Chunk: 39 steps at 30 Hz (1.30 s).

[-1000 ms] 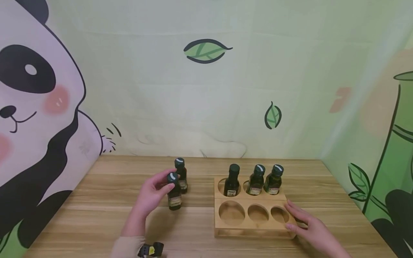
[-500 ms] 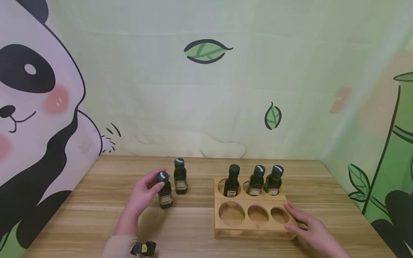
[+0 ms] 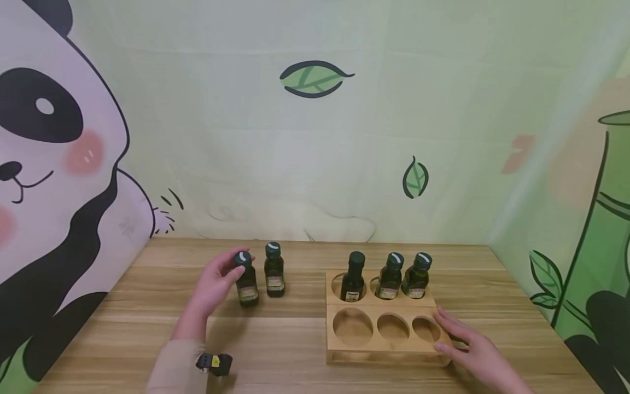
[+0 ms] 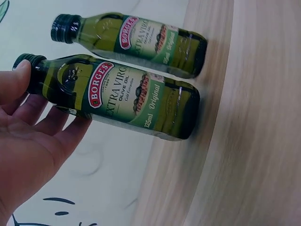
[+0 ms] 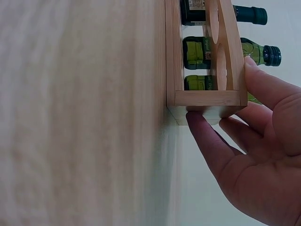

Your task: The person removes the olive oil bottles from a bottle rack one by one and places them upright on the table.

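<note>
My left hand [image 3: 214, 284] grips a small green olive oil bottle [image 3: 248, 287] around its dark cap and neck, thumb on the near side. In the left wrist view its label faces the camera; whether its base touches the table I cannot tell. A matching olive oil bottle [image 4: 146, 42] stands upright just beside it, apart from the hand. With thumb over the top edge and fingers against the end, my right hand [image 3: 474, 350] holds the right end of a stepped wooden bottle rack [image 3: 374, 347]. Three bottles stand in its back row; the front row's three round holes hold nothing.
The back row has a darker, slim-necked bottle [image 3: 353, 282] at left and two olive oil bottles to its right. A wood-grain table [image 3: 290, 350] lies between the left hand and the rack. Behind it hangs a printed cloth backdrop [image 3: 315, 164].
My left hand has carried its bottle leftward and slightly toward the back, away from the standing bottle, opening a gap between them. My right hand and the rack stay in place.
</note>
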Tool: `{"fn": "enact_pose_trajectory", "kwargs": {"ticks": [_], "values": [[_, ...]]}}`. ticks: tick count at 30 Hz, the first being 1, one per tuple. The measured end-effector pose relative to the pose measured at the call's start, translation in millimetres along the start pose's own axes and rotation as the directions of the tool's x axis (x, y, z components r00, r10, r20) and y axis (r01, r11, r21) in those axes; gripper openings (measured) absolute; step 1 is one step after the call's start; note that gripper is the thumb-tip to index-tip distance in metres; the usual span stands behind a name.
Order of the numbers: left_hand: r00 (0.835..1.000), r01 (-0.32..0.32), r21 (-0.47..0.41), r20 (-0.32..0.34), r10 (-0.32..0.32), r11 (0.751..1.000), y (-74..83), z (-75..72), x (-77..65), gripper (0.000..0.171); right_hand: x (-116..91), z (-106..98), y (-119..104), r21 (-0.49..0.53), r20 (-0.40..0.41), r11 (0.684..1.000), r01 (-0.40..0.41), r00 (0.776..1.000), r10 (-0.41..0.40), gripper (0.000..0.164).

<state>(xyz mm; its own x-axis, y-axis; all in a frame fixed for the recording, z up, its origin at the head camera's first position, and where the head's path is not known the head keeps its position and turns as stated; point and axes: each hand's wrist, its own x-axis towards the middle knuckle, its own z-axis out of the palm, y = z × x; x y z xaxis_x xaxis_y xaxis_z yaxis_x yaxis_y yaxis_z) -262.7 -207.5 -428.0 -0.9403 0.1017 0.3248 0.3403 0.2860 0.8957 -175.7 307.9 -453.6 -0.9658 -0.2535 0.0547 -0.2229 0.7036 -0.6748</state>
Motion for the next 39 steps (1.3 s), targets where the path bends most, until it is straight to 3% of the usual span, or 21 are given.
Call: {"fn": "enact_pose_trajectory", "kwargs": {"ticks": [11,25,39], "values": [[0.999,-0.019,-0.008,0.038,0.019,1.000,-11.2,-5.8,13.3,0.040,-0.3,0.0,-2.6,-0.075,-0.009,0.997,0.004,1.000,-0.004,0.065],[0.993,0.014,-0.051,0.121,-0.008,0.999,-17.0,-10.8,25.4,0.039,-0.7,0.5,0.6,-0.021,-0.017,1.000,0.022,1.000,-0.023,0.063],[0.994,0.025,-0.107,0.112,-0.013,0.994,-23.5,-8.8,21.6,0.046,-0.8,1.2,-0.3,-0.082,-0.037,0.997,0.008,0.999,-0.011,0.065]]}}
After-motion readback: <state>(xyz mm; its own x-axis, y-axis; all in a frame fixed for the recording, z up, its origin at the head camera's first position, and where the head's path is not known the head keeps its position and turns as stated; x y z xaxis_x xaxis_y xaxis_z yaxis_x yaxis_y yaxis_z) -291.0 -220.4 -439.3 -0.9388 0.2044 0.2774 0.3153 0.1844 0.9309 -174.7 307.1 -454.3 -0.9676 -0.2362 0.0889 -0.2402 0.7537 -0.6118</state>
